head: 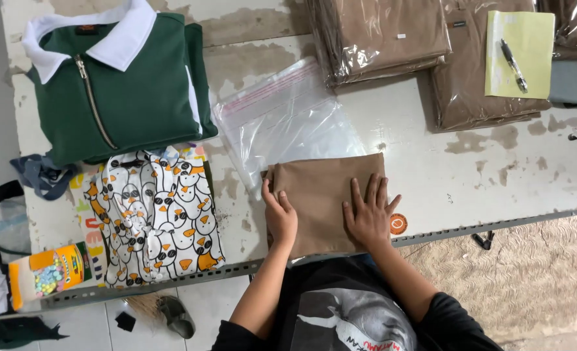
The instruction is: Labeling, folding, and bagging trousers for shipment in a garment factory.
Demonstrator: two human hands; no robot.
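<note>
Now, step: pressing a folded brown garment (324, 198) flat on the table (444, 162), near its front edge.
Left hand (280, 218): fingers together, flat on the garment's left edge, gripping nothing.
Right hand (368, 214): fingers spread, palm down on its right side, gripping nothing.
Next move, I'd judge: calls for lifting the fold whole toward the clear bag (288, 120) touching its far edge.
Count: one loose brown garment, one empty bag, one green jacket (122, 84), one penguin-print cloth (155, 214), one pen (514, 65).
</note>
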